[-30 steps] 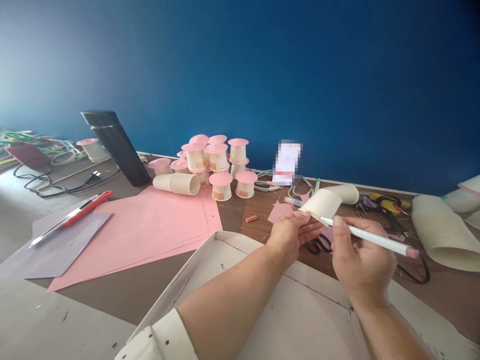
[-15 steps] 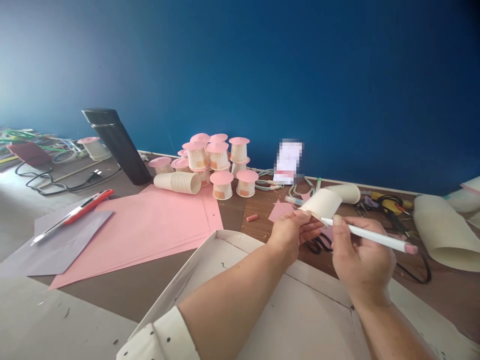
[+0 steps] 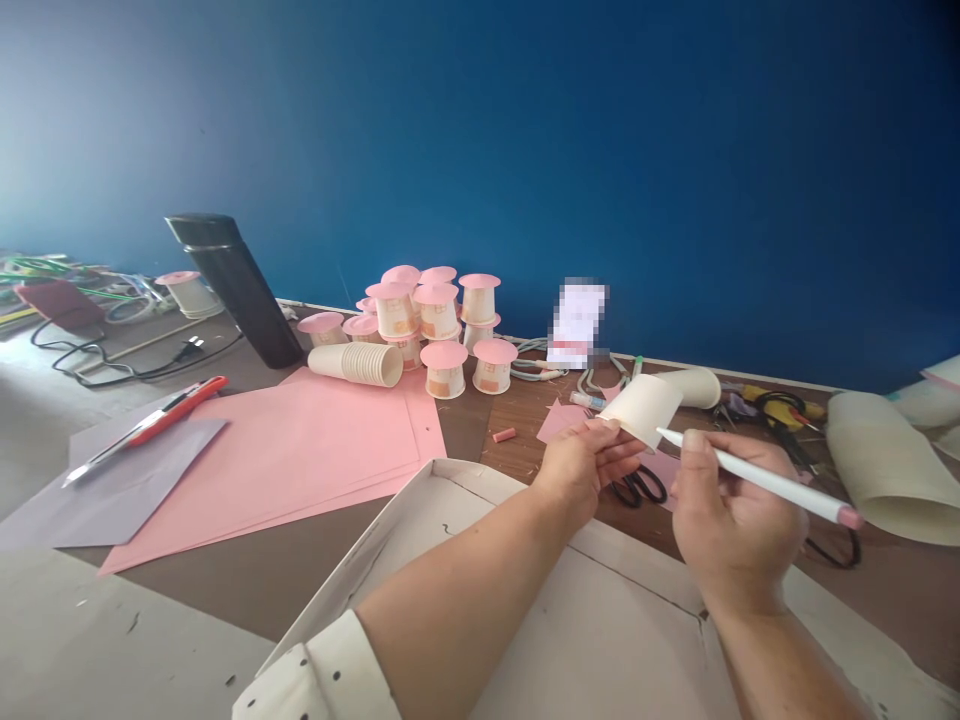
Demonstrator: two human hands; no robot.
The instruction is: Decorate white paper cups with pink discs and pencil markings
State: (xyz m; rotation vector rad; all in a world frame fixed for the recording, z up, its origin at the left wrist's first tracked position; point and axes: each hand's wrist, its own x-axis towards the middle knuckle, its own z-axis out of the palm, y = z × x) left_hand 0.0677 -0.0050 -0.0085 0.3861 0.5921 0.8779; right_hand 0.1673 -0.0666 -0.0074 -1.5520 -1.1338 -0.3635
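My left hand (image 3: 581, 462) grips a white paper cup (image 3: 643, 407) by its rim, holding it tilted on its side above the table. My right hand (image 3: 731, 515) is closed on a white pencil (image 3: 765, 480) with a pink end. The pencil's tip sits just beside the cup's rim, to its right. Black scissors (image 3: 637, 487) lie on the table below both hands.
A shallow white cardboard box lid (image 3: 600, 620) lies under my forearms. Pink paper sheets (image 3: 292, 450), a red utility knife (image 3: 146, 428), a black flask (image 3: 236, 290), a pile of pink-topped cups (image 3: 435, 325), a lying cup stack (image 3: 356, 364) and rolled paper (image 3: 885, 470) surround it.
My right hand has shifted slightly right and the pencil tip has drawn back a little from the cup. The left hand and the cup have hardly moved.
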